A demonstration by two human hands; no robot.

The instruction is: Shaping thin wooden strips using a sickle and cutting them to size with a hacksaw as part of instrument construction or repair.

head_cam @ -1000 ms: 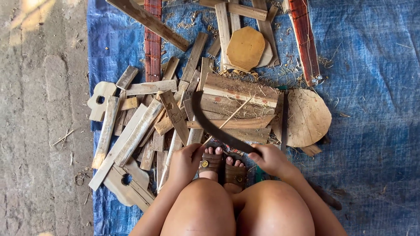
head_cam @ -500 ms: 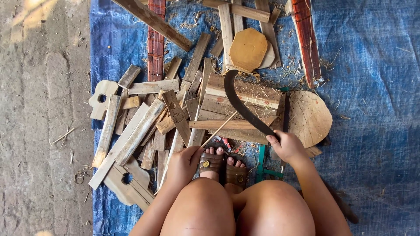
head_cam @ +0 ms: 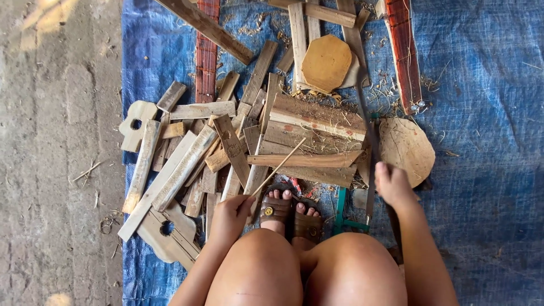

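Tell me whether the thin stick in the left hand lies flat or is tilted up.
Tilted up. The left hand holds the thin stick by its lower end; it slants up over the wood scraps.

Pile of wooden offcuts spread over a tarp, bare concrete floor off to the left. Octagonal board at the far end of the pile, round disc on the right edge. Sandalled feet tucked against the near side. Left hand just left of the feet, thin stick angled up over the planks. Right hand beside the disc, long blade running away from it.
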